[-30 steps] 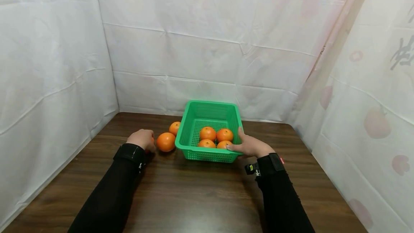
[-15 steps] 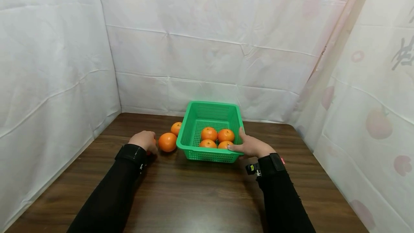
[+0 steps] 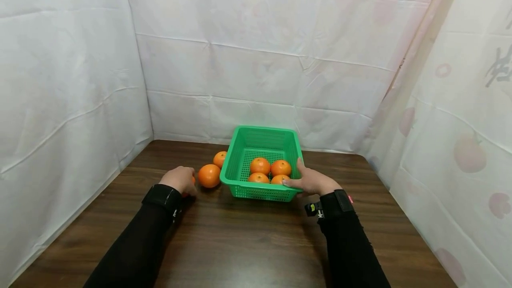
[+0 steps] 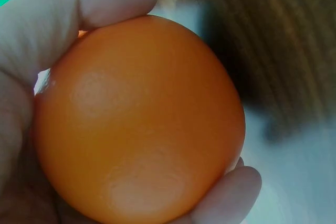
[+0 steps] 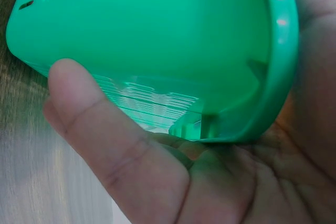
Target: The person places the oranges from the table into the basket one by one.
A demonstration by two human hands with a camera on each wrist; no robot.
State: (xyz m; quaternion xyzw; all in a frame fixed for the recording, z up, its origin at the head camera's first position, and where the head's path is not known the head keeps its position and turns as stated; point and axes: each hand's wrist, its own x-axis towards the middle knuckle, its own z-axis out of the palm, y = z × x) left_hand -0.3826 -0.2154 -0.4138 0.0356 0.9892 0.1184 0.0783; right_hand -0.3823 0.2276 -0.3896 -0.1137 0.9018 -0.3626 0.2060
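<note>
A green plastic basket [image 3: 260,194] stands on the table, holding several oranges [image 3: 260,166] at its near end. At its near right corner, my right hand [image 3: 312,181] grips the rim, thumb over the edge and fingers against the outside wall; the right wrist view shows those fingers [image 5: 121,145] along the basket's side. Left of the basket, my left hand [image 3: 179,179] holds an orange [image 4: 142,119], mostly hidden by the hand in the head view. Thumb and fingers curl round it in the left wrist view. Two loose oranges, one nearer [image 3: 209,176] and one farther [image 3: 219,159], lie between that hand and the basket.
The dark wood-grain table [image 3: 248,239] extends towards me in front of the basket. White sheeting [image 3: 256,74] hangs behind the table's back edge, close behind the basket, and along both sides.
The head view has shifted slightly, moving everything a little to the right in the picture. Both hands keep their holds, and the basket and loose oranges stay in place.
</note>
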